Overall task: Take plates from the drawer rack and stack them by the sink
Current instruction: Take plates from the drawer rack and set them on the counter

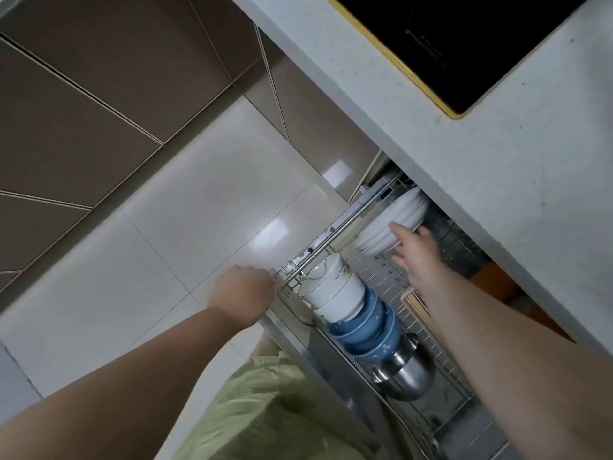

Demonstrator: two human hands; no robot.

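Right hand point(411, 252) reaching into the pulled-out drawer rack point(335, 227), fingers spread and fairly straight, fingertips touching the near edge of the white plates point(391, 224); not curled around them. Left hand point(242, 293) closed in a fist at the front corner of the drawer, fingers curled toward the metal rail; exactly what is gripped hidden behind the knuckles, so cannot tell.

Plates standing on edge, leaning together as a small group, at the far end of the rack, partly under the countertop point(481, 161). Nearer in the same rack: white bowls point(331, 293) nested on their side, touching a row of blue bowls point(368, 327) also nested, then shiny steel pots point(404, 373) just beside the blue ones. Wire grid of the rack visible between the bowls and the right forearm. Something wooden, light brown, partly hidden under the right forearm.

Above the drawer, pale speckled countertop with a black cooktop point(481, 44) framed by a gold edge. Glossy light floor tiles point(199, 210) to the left, brown cabinet fronts point(99, 94) farther away. Green cloth point(265, 410) low in the view, between the two arms.
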